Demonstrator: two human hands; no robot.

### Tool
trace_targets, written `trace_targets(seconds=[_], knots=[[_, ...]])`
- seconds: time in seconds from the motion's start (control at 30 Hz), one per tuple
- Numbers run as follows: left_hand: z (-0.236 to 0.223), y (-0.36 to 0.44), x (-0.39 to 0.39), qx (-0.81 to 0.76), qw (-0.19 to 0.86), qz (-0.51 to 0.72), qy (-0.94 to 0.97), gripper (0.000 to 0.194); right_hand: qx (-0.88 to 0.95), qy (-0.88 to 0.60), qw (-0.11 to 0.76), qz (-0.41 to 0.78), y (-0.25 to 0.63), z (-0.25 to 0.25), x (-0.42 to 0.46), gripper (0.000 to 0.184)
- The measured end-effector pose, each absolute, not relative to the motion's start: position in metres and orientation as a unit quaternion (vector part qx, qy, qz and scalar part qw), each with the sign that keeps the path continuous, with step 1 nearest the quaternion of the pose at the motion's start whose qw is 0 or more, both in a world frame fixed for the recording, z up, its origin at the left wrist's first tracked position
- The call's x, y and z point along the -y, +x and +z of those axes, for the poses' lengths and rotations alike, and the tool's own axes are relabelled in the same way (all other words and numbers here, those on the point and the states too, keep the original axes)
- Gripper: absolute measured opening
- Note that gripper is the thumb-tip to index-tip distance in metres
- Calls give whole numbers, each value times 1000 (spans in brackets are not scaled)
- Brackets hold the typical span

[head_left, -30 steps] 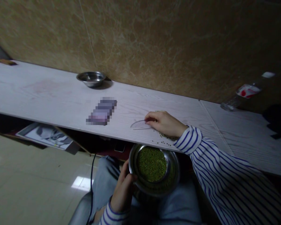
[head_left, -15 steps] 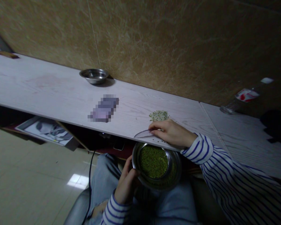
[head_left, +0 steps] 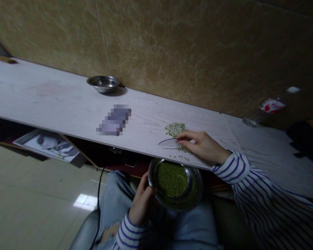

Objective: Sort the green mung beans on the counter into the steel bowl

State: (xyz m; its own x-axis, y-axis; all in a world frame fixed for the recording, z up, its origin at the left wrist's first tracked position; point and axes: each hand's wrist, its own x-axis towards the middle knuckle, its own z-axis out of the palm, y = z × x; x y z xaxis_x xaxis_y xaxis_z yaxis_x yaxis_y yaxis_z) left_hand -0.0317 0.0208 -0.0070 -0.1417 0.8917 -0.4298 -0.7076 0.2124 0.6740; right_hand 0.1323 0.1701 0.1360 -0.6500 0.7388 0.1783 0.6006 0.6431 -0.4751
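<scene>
My left hand (head_left: 143, 199) is closed on the rim of a steel bowl (head_left: 197, 194), held tilted over my lap just below the table edge. Green beans (head_left: 172, 178), mung beans by their look, lie inside it. Above the tabletop, my right hand (head_left: 200, 144) pinches a thin, clear plastic piece (head_left: 168, 142) with a curved edge. Beyond those fingers a small pile of green beans (head_left: 175, 128) is spread on the wood. More loose beans (head_left: 181, 157) lie between the plastic piece and the front edge.
Farther left on the pale table (head_left: 62, 107) stand a second steel bowl (head_left: 103, 84) and a pixelated rectangular object (head_left: 114, 120). A clear bottle (head_left: 271, 106) leans by the wall at right, near a dark item (head_left: 306, 144). An open shelf below holds a phone (head_left: 131, 160).
My right hand has moved right and slightly away from the front edge with the plastic piece. More loose beans now show beneath it. My left hand and the bowl stay nearly in place.
</scene>
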Motion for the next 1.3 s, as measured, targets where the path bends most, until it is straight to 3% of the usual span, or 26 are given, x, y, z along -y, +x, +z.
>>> trace_targets(seconds=[0.97,1.3], knots=[[-4,-36,-19,-438,672,591,81,58,885,-350,180,249,115,130,-156,18],[-6,-35,-19,-432,664,606,75,56,892,-372,174,187,127,132,-158,19]])
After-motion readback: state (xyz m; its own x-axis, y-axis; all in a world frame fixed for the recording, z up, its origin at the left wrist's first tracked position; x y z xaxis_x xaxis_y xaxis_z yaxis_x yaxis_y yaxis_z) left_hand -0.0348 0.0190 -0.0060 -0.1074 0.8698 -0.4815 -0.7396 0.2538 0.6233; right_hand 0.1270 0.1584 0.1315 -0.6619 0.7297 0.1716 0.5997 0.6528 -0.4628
